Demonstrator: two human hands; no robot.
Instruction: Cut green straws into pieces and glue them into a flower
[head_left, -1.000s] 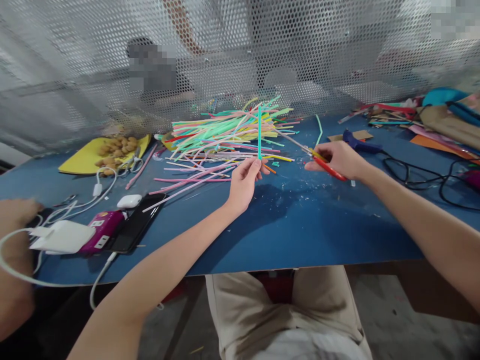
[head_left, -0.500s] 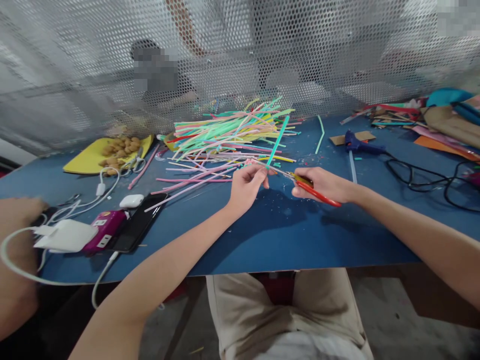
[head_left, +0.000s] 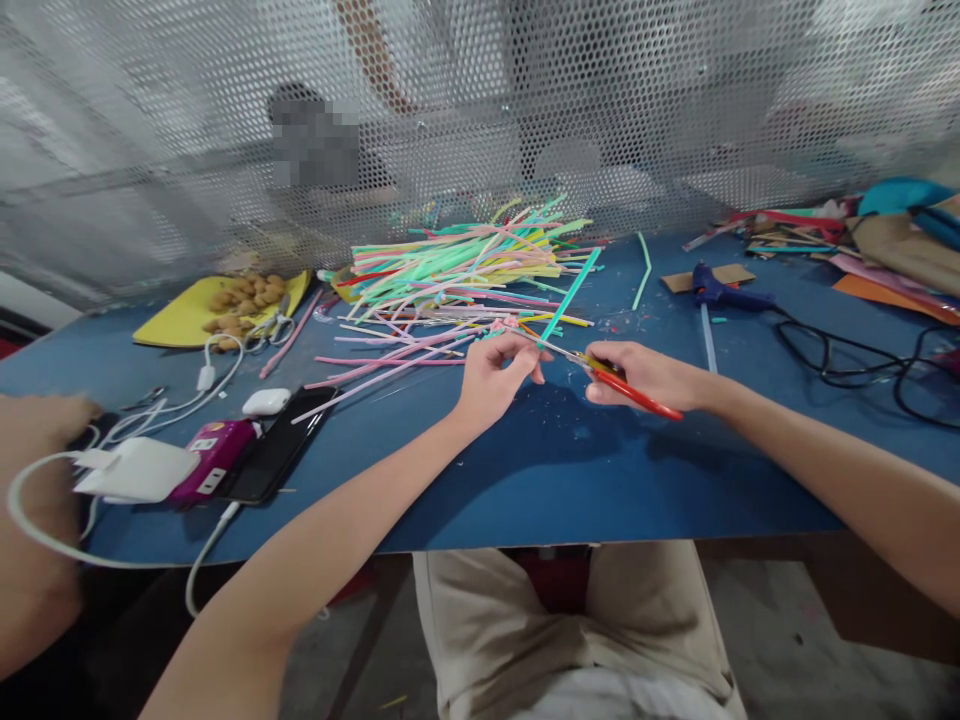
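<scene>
Scissors at a teal straw, mid-frame.
Left hand's grip pinches the straw; right hand's grip wraps the scissors; counter's near edge crosses lower frame.

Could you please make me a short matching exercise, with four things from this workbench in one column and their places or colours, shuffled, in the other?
Things:
1. scissors
2. glue gun
3. phone
4. brown lumps

Places or colours:
A. on a yellow sheet
B. black, beside a purple block
C. in the right hand
D. blue, at a piece of cardboard

Pairs: 1-C, 2-D, 3-B, 4-A
</scene>
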